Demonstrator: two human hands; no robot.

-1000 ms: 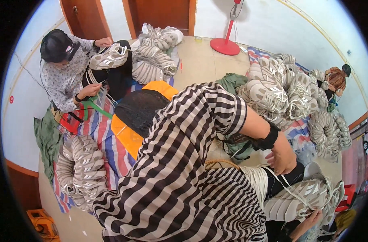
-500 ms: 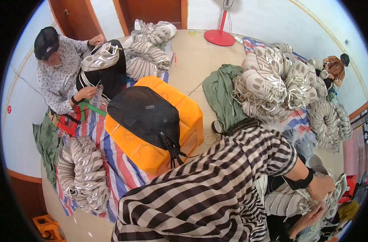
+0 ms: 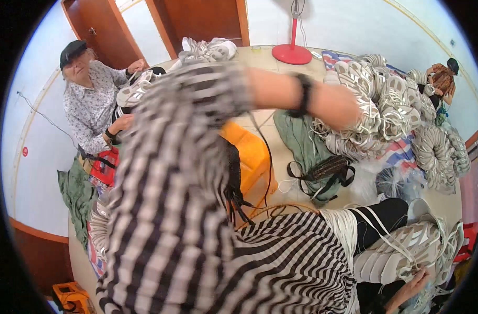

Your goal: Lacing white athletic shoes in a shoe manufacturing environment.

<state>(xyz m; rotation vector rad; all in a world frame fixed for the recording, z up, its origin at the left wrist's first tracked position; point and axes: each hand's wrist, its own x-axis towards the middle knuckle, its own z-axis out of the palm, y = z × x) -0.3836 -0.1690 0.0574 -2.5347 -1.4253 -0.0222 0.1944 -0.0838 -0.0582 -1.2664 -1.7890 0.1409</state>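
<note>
Across my lap lies a row of nested grey-and-white sneakers [image 3: 372,261], with loose white shoelaces [image 3: 389,238] trailing over them. At the front sneaker [image 3: 430,243], my right hand [image 3: 412,287] has its fingers closed at the laces, seemingly pinching one. My left hand [image 3: 339,107] is raised well away from the sneakers, a black band on its wrist. Motion smears its fingers, so I cannot tell whether they hold anything. In the picture it overlaps the big sneaker pile [image 3: 396,107]. A bundle of white laces [image 3: 339,225] lies across my thigh.
An orange crate [image 3: 252,157] stands beside me, partly hidden by my sleeve. A black strapped bag [image 3: 325,170] rests on green cloth [image 3: 296,138]. Clear plastic bags [image 3: 398,180] lie near my legs. One co-worker [image 3: 92,89] handles a sneaker at left; another [image 3: 442,83] sits far right.
My left hand has left the sneakers and swung up and leftward across the view, its sleeve now covering much of the crate. My right hand stays by the laces. The left co-worker's head has lifted.
</note>
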